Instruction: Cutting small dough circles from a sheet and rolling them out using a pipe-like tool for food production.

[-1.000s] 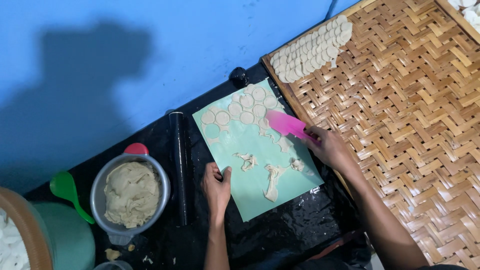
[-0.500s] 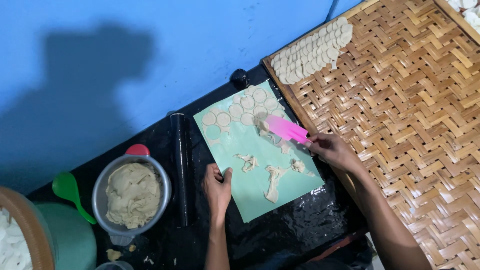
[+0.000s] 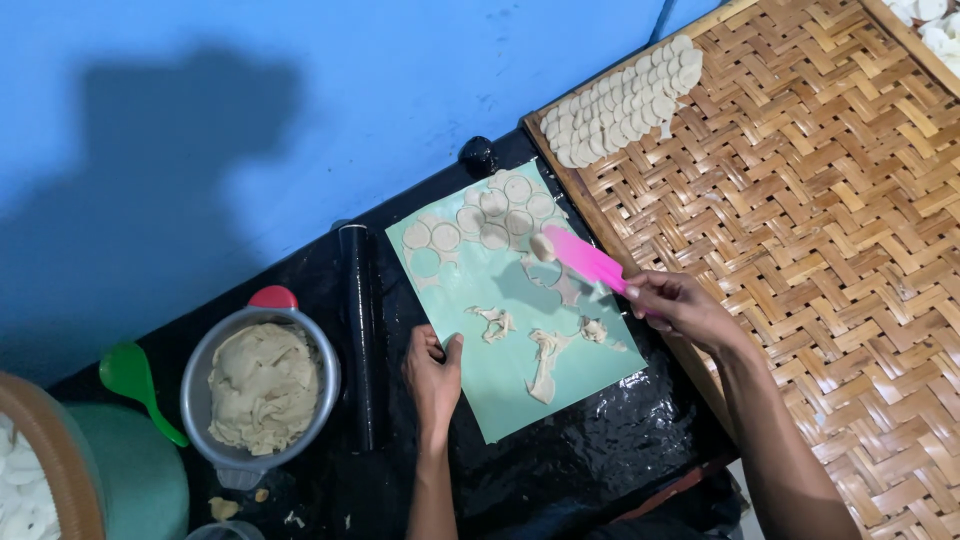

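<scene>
The right hand (image 3: 675, 305) reaches in from the mat's (image 3: 520, 370) right edge, fingers closed on a flat pink spatula (image 3: 585, 258) whose tip carries a round dough disc (image 3: 543, 247) above the mat's upper middle. The left hand (image 3: 433, 372) presses the smooth green mat's lower left edge, fingers curled over it. A black rolling pin (image 3: 362, 335) lies left of the mat.

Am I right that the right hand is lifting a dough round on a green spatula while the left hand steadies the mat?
Not quite: the spatula is pink, not green, as the head view shows. The right hand does lift a dough round on it while the left hand steadies the mat.
</scene>
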